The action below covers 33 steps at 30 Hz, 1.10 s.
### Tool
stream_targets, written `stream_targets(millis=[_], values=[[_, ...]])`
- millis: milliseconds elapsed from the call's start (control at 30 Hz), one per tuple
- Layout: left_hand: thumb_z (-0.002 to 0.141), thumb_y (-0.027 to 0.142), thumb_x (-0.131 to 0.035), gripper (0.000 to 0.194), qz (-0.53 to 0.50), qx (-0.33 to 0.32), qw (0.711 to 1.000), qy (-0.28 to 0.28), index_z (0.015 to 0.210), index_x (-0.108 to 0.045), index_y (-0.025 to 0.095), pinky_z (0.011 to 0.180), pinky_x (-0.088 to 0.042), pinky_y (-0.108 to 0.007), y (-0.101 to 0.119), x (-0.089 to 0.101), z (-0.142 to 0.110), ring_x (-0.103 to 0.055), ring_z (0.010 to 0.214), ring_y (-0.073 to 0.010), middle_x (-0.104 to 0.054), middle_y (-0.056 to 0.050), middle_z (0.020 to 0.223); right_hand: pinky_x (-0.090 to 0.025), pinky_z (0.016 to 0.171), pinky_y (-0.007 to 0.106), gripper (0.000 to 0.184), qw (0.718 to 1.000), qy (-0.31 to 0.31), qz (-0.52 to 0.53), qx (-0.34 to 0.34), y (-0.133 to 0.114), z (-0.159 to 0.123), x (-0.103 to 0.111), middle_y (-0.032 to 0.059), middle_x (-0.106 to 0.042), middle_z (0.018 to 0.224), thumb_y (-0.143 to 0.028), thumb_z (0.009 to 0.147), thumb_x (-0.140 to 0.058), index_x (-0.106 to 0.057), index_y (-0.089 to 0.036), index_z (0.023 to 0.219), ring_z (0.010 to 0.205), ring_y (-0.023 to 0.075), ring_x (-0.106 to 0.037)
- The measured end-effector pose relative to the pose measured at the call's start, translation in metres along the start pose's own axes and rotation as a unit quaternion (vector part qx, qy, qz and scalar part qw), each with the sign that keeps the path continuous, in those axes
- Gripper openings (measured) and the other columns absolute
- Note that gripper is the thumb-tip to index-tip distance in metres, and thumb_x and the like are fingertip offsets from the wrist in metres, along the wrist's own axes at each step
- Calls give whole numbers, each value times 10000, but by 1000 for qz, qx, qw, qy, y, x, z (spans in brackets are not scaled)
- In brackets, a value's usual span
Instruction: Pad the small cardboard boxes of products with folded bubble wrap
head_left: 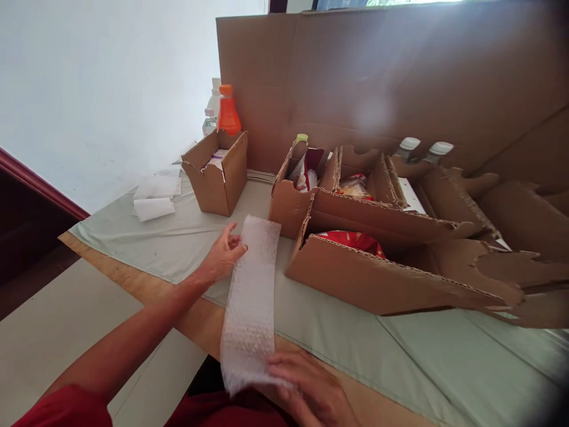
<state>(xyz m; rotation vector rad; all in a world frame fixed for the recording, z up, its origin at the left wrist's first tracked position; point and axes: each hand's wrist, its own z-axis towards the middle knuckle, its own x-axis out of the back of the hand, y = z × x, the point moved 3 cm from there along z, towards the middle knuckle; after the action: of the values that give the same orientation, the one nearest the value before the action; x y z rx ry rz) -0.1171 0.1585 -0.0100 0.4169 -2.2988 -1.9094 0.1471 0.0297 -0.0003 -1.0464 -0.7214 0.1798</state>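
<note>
A long strip of bubble wrap stretches from the green tablecloth over the table's near edge. Its far left edge is under the thumb of my left hand, whose other fingers curl beside it. At the near end, my right hand has the lower right corner between fingers and thumb, slightly blurred by motion. The near end sags past the wooden edge towards my lap. Just beyond my left hand stands a small cardboard box with white and purple packets inside.
Right of the wrap, open cardboard bins hold red packets and other packages. Two white-capped bottles stand behind them. An orange bottle is behind the small box. White sheets lie left. A tall cardboard panel backs the table.
</note>
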Motion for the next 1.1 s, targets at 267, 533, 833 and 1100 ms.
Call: stream_targets(millis=[267,533,833,1100], values=[[846,395,-729,665,205,-81,960,-174,1478,-534,325,1127,-422,-461,-12,40,-115,-569,1306,-325,-669,-91,1363,-540,606,224,253,986,19,14,-164,21,39,-9,-4,-725,776,-318,1006,-504,-723,-213,1075,685,155,-695],[896,271,-580,545,371,-125,918,-60,1440,-561,243,797,-523,-360,-46,20,-120,-638,802,-218,-686,-28,853,-546,749,386,368,948,152,-281,-15,32,37,-10,98,-727,989,-301,1008,-559,-558,-186,1357,847,247,-692],[947,272,-586,516,468,-239,849,-48,1454,-519,203,871,-517,-447,-43,25,-119,-646,958,-288,-692,-116,1056,-470,958,465,256,943,-7,-325,69,20,25,-32,102,-686,1301,-92,973,-534,-651,-201,1173,1222,291,-599],[977,137,-542,419,420,-296,844,-153,1380,-534,250,882,-508,-412,-32,22,-147,-644,971,-247,-717,-77,1033,-495,695,325,202,981,21,-191,22,16,40,-25,18,-741,853,-98,1006,-476,-632,-195,1091,719,165,-657]])
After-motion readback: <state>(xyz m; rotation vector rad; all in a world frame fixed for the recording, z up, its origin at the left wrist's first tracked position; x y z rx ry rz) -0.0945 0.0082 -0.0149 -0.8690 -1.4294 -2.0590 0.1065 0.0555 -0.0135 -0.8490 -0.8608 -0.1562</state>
